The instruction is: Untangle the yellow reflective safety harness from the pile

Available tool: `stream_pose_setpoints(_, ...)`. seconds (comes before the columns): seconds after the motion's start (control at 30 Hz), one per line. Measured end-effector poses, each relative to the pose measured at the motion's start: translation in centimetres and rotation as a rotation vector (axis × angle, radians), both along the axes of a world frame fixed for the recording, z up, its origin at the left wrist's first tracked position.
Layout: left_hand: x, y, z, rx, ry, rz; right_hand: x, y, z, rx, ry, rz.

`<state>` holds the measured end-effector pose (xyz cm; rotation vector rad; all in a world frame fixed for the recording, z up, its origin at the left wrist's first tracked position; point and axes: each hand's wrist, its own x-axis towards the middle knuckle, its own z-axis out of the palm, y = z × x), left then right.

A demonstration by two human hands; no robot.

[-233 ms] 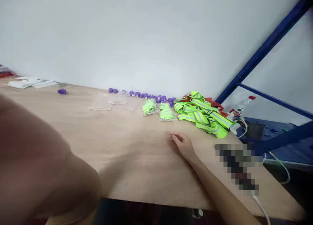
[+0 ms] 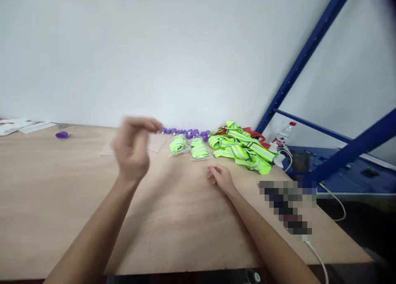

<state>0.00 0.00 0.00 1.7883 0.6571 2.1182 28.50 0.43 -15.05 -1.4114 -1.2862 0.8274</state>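
1. Vest pile (image 2: 241, 150), neon yellow, lies at the table's (image 2: 62, 218) far edge, well past my right hand (image 2: 220, 177), which rests flat with fingers loosely together, holding nothing.
2. Bagged vests (image 2: 188, 147) lie just left of the pile; I'd grip them by the plastic edges.
3. My left hand (image 2: 133, 150) hovers blurred, fingertips seemingly pinched; I cannot tell on what.
4. Purple caps (image 2: 185, 132) lie partly hidden behind it.

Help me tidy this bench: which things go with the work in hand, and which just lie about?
In hand:
left hand, raised, blurred
right hand, flat on the wooden table
two bagged neon-yellow reflective straps
loose pile of neon-yellow reflective straps

Lying about:
row of purple caps
clear plastic bottle
white papers
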Motion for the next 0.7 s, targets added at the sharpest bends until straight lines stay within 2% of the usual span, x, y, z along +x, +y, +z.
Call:
stream_pose_setpoints(0.13, 1.5, 2.3, -7.3, -0.311, 0.693, 0.032, 0.1, 0.5, -0.3, 0.027, 0.023, -0.008)
stream_pose_setpoints(0.2, 1.4, 3.4, -10.5, -0.364, 0.799, 0.032, 0.2, 0.5, -0.5, 0.035, 0.023, -0.006)
stream_pose_setpoints(0.27, 1.2, 4.1, -12.2, -0.399, 0.868, 0.040, 0.3, 0.5, -0.7, 0.041, 0.010, -0.006)
stream_pose_setpoints(0.4, 1.0, 4.6, -12.7, -0.457, 0.914, 0.070, 1.9, 1.6, 0.6, 0.061, -0.094, -0.066)
stream_pose_setpoints(0.6, 1.3, 4.7, -13.4, -0.558, 0.865, -0.003, 8.8, 5.7, 6.7, 0.110, -0.499, -0.305)
stream_pose_setpoints(0.7, 1.2, 5.0, -14.0, -0.607, 0.832, -0.065, 12.1, 8.0, 8.8, 0.011, -0.741, -0.325)
